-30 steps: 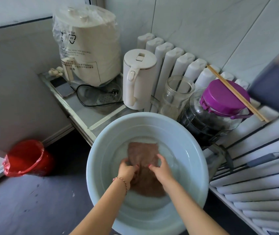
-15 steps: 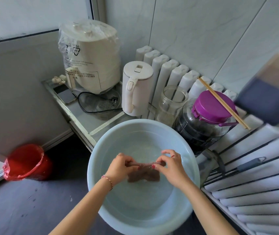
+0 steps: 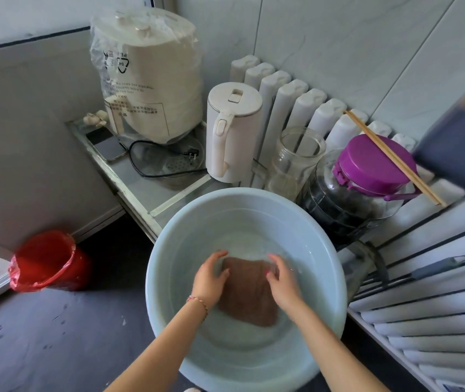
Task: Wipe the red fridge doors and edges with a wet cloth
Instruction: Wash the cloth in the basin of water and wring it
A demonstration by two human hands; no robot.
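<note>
Head view: plastic bag (image 3: 140,66) shows mirrored "PE" recycling mark

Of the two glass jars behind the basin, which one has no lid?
The smaller clear jar, standing next to the white kettle, is open on top. The bigger dark jar wears a purple lid with chopsticks across it.
</note>
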